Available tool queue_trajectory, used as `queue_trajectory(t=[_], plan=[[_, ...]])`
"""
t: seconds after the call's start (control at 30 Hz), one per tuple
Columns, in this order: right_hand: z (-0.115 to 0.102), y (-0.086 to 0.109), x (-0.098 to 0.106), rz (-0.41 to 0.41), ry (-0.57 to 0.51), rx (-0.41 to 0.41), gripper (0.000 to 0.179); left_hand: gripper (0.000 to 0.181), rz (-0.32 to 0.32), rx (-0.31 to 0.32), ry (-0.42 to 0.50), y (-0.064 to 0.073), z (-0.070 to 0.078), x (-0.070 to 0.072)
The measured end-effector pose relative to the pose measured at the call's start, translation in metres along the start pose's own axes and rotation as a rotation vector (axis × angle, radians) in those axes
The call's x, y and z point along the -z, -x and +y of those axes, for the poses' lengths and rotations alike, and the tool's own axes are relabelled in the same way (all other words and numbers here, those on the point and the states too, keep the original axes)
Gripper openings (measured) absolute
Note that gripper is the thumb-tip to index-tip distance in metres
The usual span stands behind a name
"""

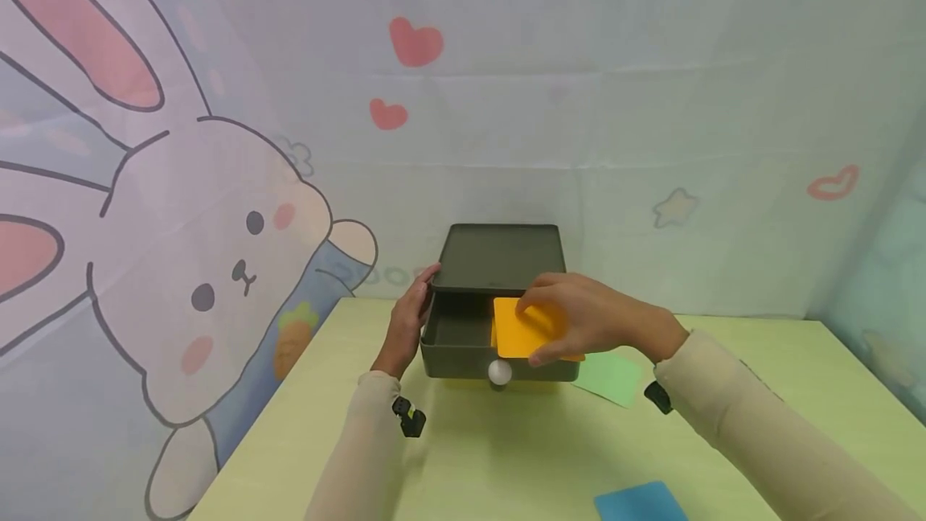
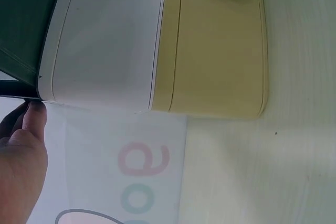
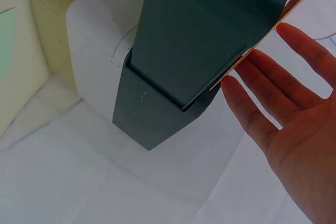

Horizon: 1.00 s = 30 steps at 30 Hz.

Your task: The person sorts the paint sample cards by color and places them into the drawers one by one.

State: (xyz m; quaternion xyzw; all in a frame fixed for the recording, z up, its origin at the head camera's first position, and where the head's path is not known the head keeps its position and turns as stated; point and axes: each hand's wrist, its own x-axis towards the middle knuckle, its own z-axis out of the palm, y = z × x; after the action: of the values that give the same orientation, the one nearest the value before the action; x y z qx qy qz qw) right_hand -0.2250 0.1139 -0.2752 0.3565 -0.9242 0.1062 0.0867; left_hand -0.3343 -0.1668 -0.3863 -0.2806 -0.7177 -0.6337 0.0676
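Note:
A box of stacked drawers stands at the table's back, its dark green top drawer [image 1: 463,357] pulled out. An orange sheet [image 1: 526,333] lies slanted over the drawer's right half, overlapping its front edge. My right hand [image 1: 579,316] rests on the sheet, thumb near its front edge. In the right wrist view, its long fingers [image 3: 294,95] are fairly straight, their tips at the sheet's outer face. My left hand [image 1: 407,326] touches the box's left side with extended fingers, beside the dark green lid [image 1: 501,256]. In the left wrist view, its fingertips meet the box's corner.
Below the green drawer are a white drawer [image 2: 107,40] and a yellow drawer [image 2: 218,51]. A round white knob [image 1: 499,372] juts from the front. A pale green sheet [image 1: 611,378] lies right of the box, a blue sheet [image 1: 642,502] near the front. A printed cloth [image 1: 615,119] hangs behind.

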Motion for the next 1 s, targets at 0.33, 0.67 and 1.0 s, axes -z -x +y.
queue_trajectory(t=[0.33, 0.67, 1.0], plan=[[-0.0043, -0.0087, 0.0008, -0.022, 0.016, -0.02, 0.055, 0.053, 0.018, 0.012, -0.002, -0.0001, -0.0005, 0.0028], [-0.0005, -0.0069, -0.0055, -0.026, -0.015, -0.008, 0.048, 0.053, 0.005, 0.008, -0.011, 0.003, -0.0019, 0.0012], [-0.0007, -0.0031, -0.0042, -0.005, -0.018, 0.008, 0.043, 0.053, 0.007, 0.01, -0.032, 0.0036, -0.0021, 0.0006]])
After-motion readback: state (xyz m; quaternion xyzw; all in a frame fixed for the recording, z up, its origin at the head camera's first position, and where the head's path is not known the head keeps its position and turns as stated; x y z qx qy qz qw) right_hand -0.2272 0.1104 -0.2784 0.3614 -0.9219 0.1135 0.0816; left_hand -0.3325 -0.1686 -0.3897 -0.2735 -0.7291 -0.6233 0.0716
